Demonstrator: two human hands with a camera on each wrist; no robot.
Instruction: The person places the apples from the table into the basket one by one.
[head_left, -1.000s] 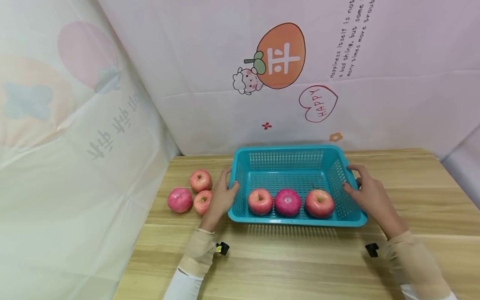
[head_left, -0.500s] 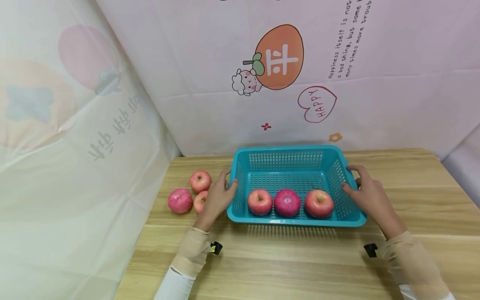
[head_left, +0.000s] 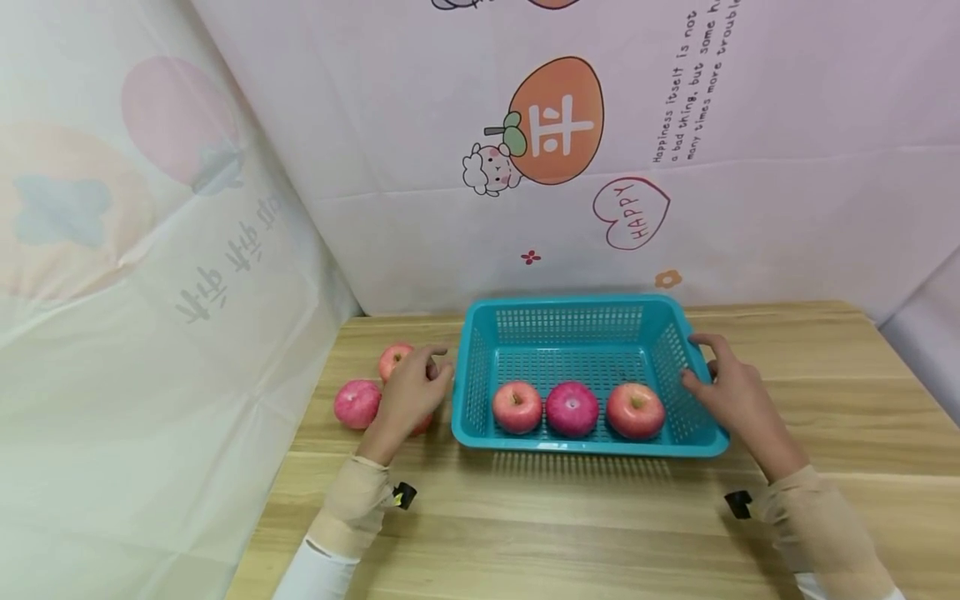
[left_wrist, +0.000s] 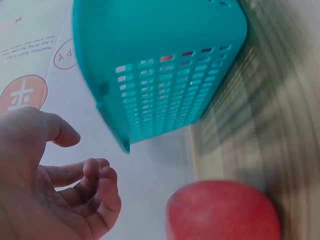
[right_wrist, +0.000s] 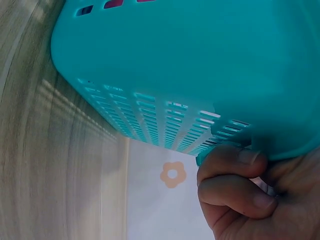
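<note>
A blue-green plastic basket [head_left: 585, 447] with perforated walls stands on the table. Three apples sit in a row along its near side: a pale red apple [head_left: 517, 407], a deep pink apple [head_left: 572, 409] and a larger red apple [head_left: 636, 411]. My right hand [head_left: 738, 398] grips the basket's right rim, its fingers curled under the edge in the right wrist view. Off the basket's left side, my left hand [head_left: 408, 393] hovers with loosely bent fingers and holds nothing. Around it lie a pink apple [head_left: 357, 404], another apple [head_left: 392, 360] and a third, mostly hidden one [left_wrist: 222, 212].
The wooden table [head_left: 570, 533] runs up to a printed white cloth [head_left: 405, 242] behind the basket. A second cloth [head_left: 225, 375] hangs along the left side. A black wrist piece [head_left: 405, 496] sits at my left sleeve.
My left hand has let go of the basket's left rim and moved left, over the loose apples. The right hand keeps its hold, and the basket stays about where it was.
</note>
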